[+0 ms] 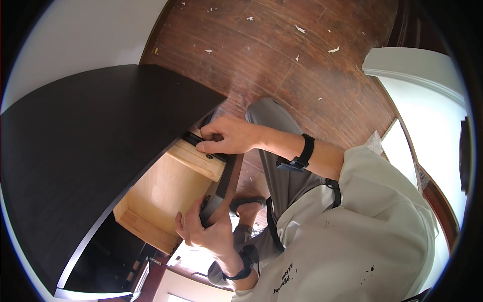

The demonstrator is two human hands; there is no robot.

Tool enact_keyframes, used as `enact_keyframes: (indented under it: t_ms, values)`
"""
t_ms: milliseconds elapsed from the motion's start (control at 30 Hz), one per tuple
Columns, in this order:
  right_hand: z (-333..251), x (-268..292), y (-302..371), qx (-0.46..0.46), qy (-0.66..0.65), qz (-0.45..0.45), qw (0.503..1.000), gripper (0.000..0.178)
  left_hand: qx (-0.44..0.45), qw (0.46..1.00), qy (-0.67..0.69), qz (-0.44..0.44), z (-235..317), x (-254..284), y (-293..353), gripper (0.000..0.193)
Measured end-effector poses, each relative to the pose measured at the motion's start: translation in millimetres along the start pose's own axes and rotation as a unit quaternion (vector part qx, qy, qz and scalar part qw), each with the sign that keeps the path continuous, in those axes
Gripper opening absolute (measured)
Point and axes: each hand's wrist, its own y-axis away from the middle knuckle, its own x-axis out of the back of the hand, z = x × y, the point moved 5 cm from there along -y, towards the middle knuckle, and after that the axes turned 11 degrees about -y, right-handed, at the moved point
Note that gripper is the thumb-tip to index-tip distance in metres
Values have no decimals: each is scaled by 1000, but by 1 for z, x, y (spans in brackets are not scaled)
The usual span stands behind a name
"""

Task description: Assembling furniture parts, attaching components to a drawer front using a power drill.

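Observation:
A pale wooden drawer (158,186) is pulled out from a black cabinet (115,121). My right hand (229,135), the upper one, bends over the drawer's far side wall. Its thumb and fingers close on a black strip (191,139) along that wall; part of the strip is covered by the hand. Lower down, my left hand (209,231) wraps round the dark drawer front (216,199), fingers reaching over onto the inner side. A dark round fitting (209,156) shows on the drawer wall beside my right thumb.
Brown wooden floor (282,55) carries scattered white scraps (300,29). My bent knee (269,113) is close to the drawer. White panels (412,70) stand at the right, and a black shiny surface (100,256) lies below the cabinet top.

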Motion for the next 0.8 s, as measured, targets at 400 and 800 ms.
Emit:
enact_keyframes:
  t_ms: [400, 800]
  values:
    - [-7, -6, 4, 13, 16, 7, 1000, 49, 5, 999, 26, -18, -8, -2, -4, 41]
    - [24, 17, 10, -27, -129, 163, 978, 38, 15, 999, -16, 50, -26, -5, -31, 47]
